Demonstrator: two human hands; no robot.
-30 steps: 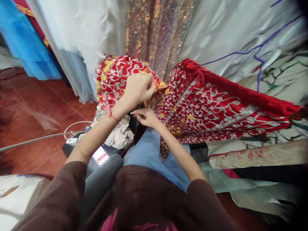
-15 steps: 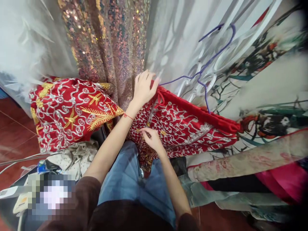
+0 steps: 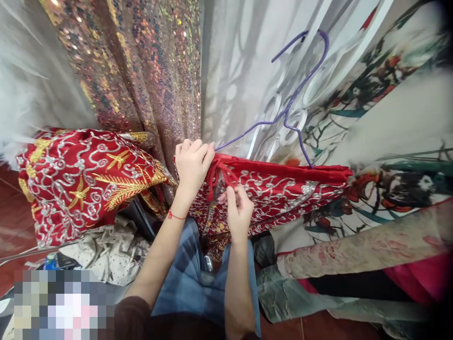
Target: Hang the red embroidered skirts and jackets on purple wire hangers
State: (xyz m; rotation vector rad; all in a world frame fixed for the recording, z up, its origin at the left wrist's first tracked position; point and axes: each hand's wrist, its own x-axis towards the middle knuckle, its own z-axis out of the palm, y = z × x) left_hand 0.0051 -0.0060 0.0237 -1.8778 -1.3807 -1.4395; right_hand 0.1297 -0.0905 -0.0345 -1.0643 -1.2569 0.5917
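Observation:
A red garment (image 3: 283,191) embroidered in silver and gold hangs across the middle, its top edge on a purple wire hanger (image 3: 293,101). My left hand (image 3: 193,163) is closed around the garment's upper corner, where red drawstrings (image 3: 217,172) dangle. My right hand (image 3: 239,210) sits just below, fingers pinched at the strings and the embroidered cloth. Another part of the same red embroidered fabric (image 3: 81,182) spreads out to the left.
A sequined curtain (image 3: 141,71) and silvery drapes (image 3: 240,80) hang behind. Printed fabrics (image 3: 382,189) pile up on the right. White dotted cloth (image 3: 106,250) lies at lower left over a red tile floor (image 3: 9,222). My jeans-clad knees (image 3: 191,283) are below.
The view swung right. My left hand left the left-hand red fabric and closed on the hanger-side corner. My right hand rose from the embroidery to the drawstrings.

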